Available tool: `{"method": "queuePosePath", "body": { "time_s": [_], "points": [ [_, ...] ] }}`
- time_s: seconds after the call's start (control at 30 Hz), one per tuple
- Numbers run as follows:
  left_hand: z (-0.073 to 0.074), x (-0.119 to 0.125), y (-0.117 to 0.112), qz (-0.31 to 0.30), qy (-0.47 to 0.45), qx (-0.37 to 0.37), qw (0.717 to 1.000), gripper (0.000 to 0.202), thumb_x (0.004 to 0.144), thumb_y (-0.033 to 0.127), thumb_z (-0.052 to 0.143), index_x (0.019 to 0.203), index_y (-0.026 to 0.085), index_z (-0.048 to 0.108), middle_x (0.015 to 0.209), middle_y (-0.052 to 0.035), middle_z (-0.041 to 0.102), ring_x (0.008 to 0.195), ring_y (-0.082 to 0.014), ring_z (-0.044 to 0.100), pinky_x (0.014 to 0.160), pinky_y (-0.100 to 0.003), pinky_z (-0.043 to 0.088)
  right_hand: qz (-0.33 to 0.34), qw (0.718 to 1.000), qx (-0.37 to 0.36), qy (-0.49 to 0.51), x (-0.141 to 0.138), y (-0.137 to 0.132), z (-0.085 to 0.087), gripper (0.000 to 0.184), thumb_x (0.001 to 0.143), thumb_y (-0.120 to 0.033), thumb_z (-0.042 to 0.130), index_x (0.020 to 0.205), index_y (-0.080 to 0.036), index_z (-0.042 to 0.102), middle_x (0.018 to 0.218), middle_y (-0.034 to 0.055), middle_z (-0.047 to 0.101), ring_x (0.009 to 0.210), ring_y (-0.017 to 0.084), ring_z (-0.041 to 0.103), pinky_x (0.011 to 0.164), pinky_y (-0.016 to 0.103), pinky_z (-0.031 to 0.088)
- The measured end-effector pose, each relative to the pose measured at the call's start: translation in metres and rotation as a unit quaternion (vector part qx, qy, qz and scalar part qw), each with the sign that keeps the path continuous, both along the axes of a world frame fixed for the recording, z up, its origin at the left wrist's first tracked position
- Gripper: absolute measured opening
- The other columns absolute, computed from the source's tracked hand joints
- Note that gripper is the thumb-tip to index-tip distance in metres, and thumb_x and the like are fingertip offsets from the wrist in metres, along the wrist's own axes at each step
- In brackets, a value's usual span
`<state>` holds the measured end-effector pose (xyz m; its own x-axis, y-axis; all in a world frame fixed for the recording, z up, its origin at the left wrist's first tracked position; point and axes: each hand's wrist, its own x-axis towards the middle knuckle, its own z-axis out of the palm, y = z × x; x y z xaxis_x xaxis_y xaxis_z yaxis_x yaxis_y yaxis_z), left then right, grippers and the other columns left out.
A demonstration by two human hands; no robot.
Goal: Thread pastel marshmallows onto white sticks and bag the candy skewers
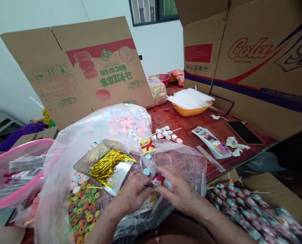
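In the head view, a small printed plastic bag point(158, 179) with red and dark markings lies between my hands, above a large clear plastic bag point(191, 162). My left hand point(133, 189) has its fingers curled and pinched at the small bag's left edge. My right hand point(177, 186) grips it from the right, thumb below and index finger above. What is inside is mostly hidden. Just beyond my fingertips lies a blue round candy point(146, 171). Gold twist ties point(107, 166) spill from an opened pouch left of my hands, and a twist-tie label point(147, 145) lies farther back.
Ring candies point(83, 211) and pink-and-white sweets point(130, 123) fill the large bag. Candy skewers point(167, 134), printed packets point(213, 142) and a phone point(245, 132) lie on the red table. An orange basket point(191, 111) holds white sticks. A box of wrapped skewers point(252, 213) stands lower right; a pink basket point(21, 150) left.
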<state>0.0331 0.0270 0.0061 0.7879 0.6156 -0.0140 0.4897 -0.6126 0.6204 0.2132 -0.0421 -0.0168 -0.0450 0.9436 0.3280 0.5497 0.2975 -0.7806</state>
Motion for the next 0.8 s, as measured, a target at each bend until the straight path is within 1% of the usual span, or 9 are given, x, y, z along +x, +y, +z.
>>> {"method": "queuePosePath", "body": {
  "time_s": [0.03,0.13,0.23,0.33,0.43,0.53,0.67,0.73,0.8],
  "points": [
    [0.007,-0.001,-0.001,-0.006,0.002,-0.007,1.0,0.015,0.083,0.024,0.049,0.082,0.021,0.063,0.082,-0.0027,0.066,0.082,-0.0183,0.058,0.08,-0.032,0.042,0.014,0.999,-0.023,0.025,-0.003,0.002,0.002,0.015,0.08,-0.024,0.053,0.09,-0.02,0.063,0.084,0.0045,0.062,0.082,0.018,0.055,0.074,0.031,0.044],
    [0.013,-0.001,-0.01,0.075,0.003,-0.006,0.997,0.015,0.083,0.026,0.047,0.085,0.019,0.061,0.083,-0.0047,0.066,0.079,-0.0198,0.058,0.072,-0.03,0.044,-0.031,0.989,-0.082,0.117,-0.013,0.006,-0.001,0.018,0.083,-0.027,0.048,0.072,-0.019,0.06,0.066,0.0002,0.056,0.066,0.014,0.051,0.062,0.025,0.04],
    [-0.001,0.0,-0.021,0.175,-0.064,-0.047,0.981,0.015,0.083,0.029,0.049,0.089,0.019,0.059,0.081,-0.0036,0.065,0.075,-0.0182,0.058,0.068,-0.028,0.044,-0.05,0.963,-0.137,0.228,-0.018,0.006,-0.01,0.02,0.081,-0.034,0.051,0.073,-0.017,0.057,0.065,-0.0009,0.054,0.063,0.013,0.048,0.058,0.024,0.038],
    [-0.013,0.0,-0.028,0.196,-0.116,-0.088,0.97,0.019,0.085,0.032,0.047,0.083,0.018,0.059,0.074,-0.0022,0.063,0.07,-0.0162,0.057,0.065,-0.026,0.044,-0.004,0.94,-0.182,0.288,-0.014,0.006,-0.008,0.018,0.078,-0.034,0.055,0.074,-0.017,0.055,0.064,-0.0026,0.053,0.061,0.012,0.048,0.058,0.023,0.038],
    [-0.012,0.0,-0.026,0.148,-0.099,-0.108,0.978,0.023,0.085,0.034,0.047,0.077,0.017,0.06,0.069,-0.002,0.062,0.066,-0.0156,0.055,0.062,-0.025,0.043,0.063,0.952,-0.189,0.233,-0.006,0.009,0.001,0.011,0.075,-0.027,0.057,0.074,-0.017,0.058,0.067,-0.0025,0.054,0.065,0.011,0.048,0.061,0.022,0.037],
    [-0.008,0.0,-0.023,0.135,-0.112,-0.12,0.977,0.02,0.083,0.033,0.05,0.078,0.017,0.061,0.071,-0.0019,0.062,0.066,-0.015,0.054,0.062,-0.024,0.042,0.047,0.972,-0.151,0.176,-0.002,0.014,0.004,0.019,0.077,-0.03,0.055,0.063,-0.017,0.054,0.06,-0.0037,0.047,0.06,0.01,0.043,0.058,0.021,0.033],
    [-0.013,0.001,-0.023,0.161,-0.123,-0.138,0.97,0.015,0.076,0.032,0.059,0.079,0.017,0.06,0.067,0.0001,0.06,0.061,-0.0127,0.051,0.055,-0.021,0.041,0.043,0.974,-0.156,0.157,-0.006,0.014,-0.012,0.039,0.081,-0.046,0.049,0.055,-0.017,0.043,0.054,-0.0052,0.036,0.052,0.008,0.034,0.049,0.021,0.027],
    [-0.017,0.001,-0.022,0.165,-0.115,-0.105,0.974,0.017,0.079,0.033,0.057,0.073,0.017,0.059,0.062,0.0007,0.057,0.058,-0.0121,0.05,0.054,-0.021,0.04,0.064,0.978,-0.156,0.126,-0.008,0.013,-0.02,0.046,0.085,-0.05,0.041,0.053,-0.018,0.038,0.052,-0.0052,0.033,0.05,0.007,0.033,0.047,0.021,0.026],
    [-0.021,-0.001,-0.02,0.156,-0.114,-0.062,0.979,0.023,0.083,0.033,0.05,0.07,0.017,0.06,0.061,0.0,0.058,0.058,-0.0124,0.052,0.055,-0.021,0.041,0.043,0.988,-0.147,0.03,-0.005,0.02,-0.024,0.051,0.09,-0.05,0.03,0.05,-0.018,0.037,0.049,-0.0045,0.034,0.047,0.008,0.035,0.045,0.02,0.027]
  ]
}}
